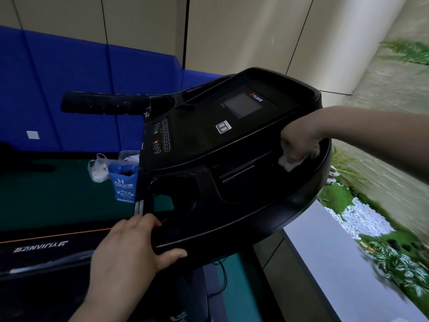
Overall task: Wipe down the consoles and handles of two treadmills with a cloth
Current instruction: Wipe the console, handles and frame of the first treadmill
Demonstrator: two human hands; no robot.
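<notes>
Now the right hand point(299, 142), fingers curled tight round the white cloth point(287, 163), presses it on the console point(209, 145) at its right tray, near the rim. The left hand point(130, 247) grips the near edge, thumb under. Best done w/ firm overlapping strokes & the console braced.

Blue printed plastic carrier bag point(123, 184) upright on dark green floor mat point(58, 196). Thin white plastic bag point(98, 171) touching its left side. Clear plastic box point(128, 154) just behind it, contents unclear. Blue padded wall panels point(69, 73) behind bag; small white square plate point(33, 135) on them, up-left. Beige wall panels point(232, 31) higher. Far right of bag: grey ledge point(336, 263), white pebbles point(364, 217), leafy green-and-white plants point(399, 263), green fern fronds point(406, 52).
</notes>
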